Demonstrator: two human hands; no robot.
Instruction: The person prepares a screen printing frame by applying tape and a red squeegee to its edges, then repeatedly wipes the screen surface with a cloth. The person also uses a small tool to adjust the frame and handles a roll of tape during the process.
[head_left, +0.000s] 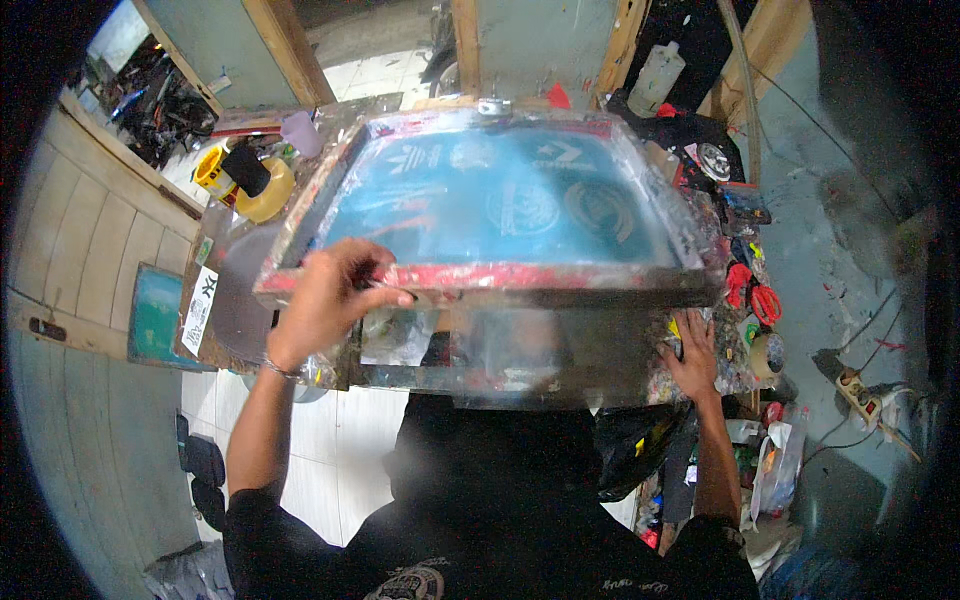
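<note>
A screen printing frame [560, 277] with blue mesh and pale emblems is raised at its near side, tilted above the work table. My left hand [338, 290] grips the near wooden bar toward its left end, thumb along the front and fingers over the top. Beneath the frame is a flat printing board [510, 345], blurred and partly hidden. My right hand [692, 355] rests on the table's near right edge with its fingers stretched out. Beside those fingers is a small yellow and grey item that I cannot make out.
At the table's left stand a yellow tub [213, 170], a tape roll [262, 192] and a lilac cup [299, 132]. Red-handled scissors [765, 304] and another tape roll [768, 355] lie at right. A whitish bottle [657, 78] stands far right. A power strip [862, 400] hangs beyond.
</note>
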